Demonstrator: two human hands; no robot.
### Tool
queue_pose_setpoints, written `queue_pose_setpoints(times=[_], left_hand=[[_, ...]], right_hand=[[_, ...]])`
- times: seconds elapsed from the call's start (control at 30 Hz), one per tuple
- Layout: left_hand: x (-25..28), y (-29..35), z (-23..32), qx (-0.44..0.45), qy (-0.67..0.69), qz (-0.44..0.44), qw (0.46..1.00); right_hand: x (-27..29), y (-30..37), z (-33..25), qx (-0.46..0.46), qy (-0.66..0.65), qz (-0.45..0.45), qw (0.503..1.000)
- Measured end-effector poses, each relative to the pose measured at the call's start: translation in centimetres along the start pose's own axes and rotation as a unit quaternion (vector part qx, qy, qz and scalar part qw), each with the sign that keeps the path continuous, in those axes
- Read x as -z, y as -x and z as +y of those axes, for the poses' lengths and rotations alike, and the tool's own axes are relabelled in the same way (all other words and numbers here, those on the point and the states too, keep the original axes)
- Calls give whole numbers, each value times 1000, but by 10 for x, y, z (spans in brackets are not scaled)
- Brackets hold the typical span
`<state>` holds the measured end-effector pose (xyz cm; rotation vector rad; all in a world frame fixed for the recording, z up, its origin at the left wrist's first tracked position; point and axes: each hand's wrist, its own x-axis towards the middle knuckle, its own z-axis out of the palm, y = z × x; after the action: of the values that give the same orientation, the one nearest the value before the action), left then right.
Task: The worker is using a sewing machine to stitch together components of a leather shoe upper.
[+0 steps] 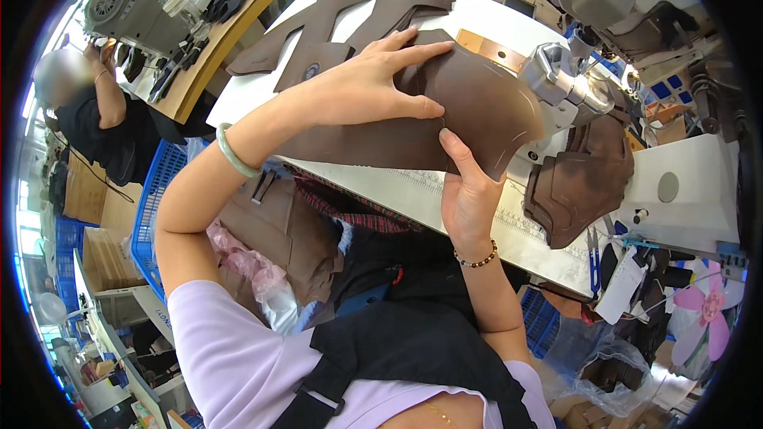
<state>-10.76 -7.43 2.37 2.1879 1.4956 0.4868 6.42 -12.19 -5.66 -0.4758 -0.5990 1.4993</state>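
Observation:
A brown leather piece (489, 103) with pale marking lines lies across the white worktable, its right end against the metal head of a sewing machine (556, 83). On top of it rests my left hand (381, 83), fingers spread and thumb stretched out. My right hand (467, 199) grips the near edge, thumb on the upper face and the other fingers hidden beneath. More flat brown leather cutouts (330, 20) lie beyond my left hand. To the right of my right hand sits a stack of shaped leather pieces (580, 187).
Blue-handled snips (594, 262) lie at the table's right end, near a pink fan (707, 302). A blue crate (155, 206) and leather pieces (278, 230) are at my left. Farther left, another person (103, 131) sits by a machine (127, 8).

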Motion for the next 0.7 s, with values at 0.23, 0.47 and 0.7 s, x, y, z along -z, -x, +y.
queue_pose_setpoints(times=[0.23,0.47,0.7], left_hand=[[-2,-4,0,14,106,-53,993],[-7,-8,-3,-9,160,-61,985],[-5,-8,-3,-17,173,-50,983]], right_hand=[[1,0,0,2,-12,-8,1000],[1,-1,-1,-21,-26,7,999],[-1,-3,-4,-19,-29,-2,999]])
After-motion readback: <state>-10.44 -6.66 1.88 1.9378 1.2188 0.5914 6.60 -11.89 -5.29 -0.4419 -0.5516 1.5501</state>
